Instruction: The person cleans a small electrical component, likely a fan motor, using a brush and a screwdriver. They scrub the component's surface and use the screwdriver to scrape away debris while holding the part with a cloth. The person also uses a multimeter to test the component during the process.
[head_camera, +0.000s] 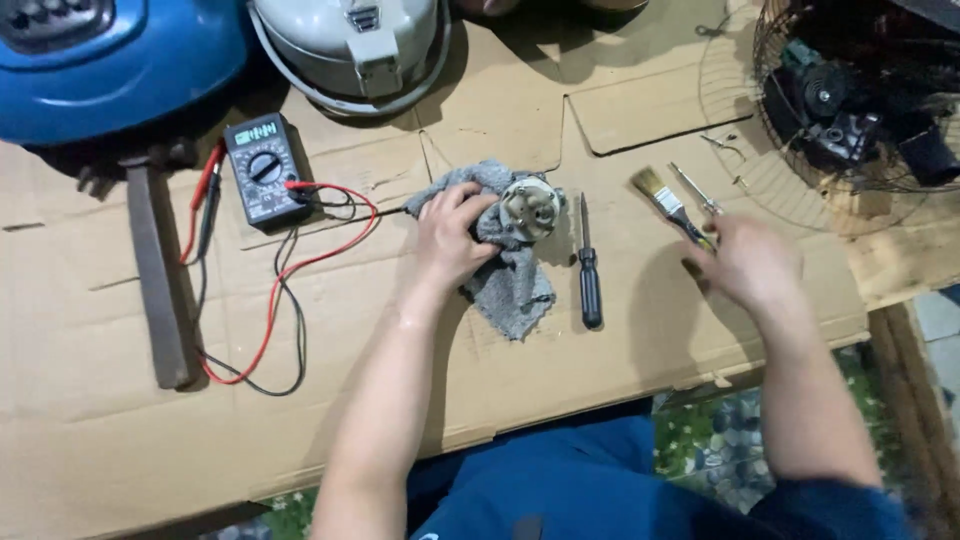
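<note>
My left hand (452, 237) grips a grey rag (517, 285) wrapped around a small round metal motor part (529, 204), holding it down on the cardboard sheet (400, 380). My right hand (745, 262) is closed on the dark handle of a small paintbrush (662, 196), whose bristles point up and to the left. A black-handled screwdriver (588, 270) lies between the two hands, apart from both.
A multimeter (262, 168) with red and black leads (275, 300) lies at the left, beside a hammer (155, 270). A blue appliance shell (110, 60) and a grey cooker lid (350, 45) stand at the back. A wire fan cage with its motor (850, 110) is at the right. A thin metal tool (695, 190) lies next to the brush.
</note>
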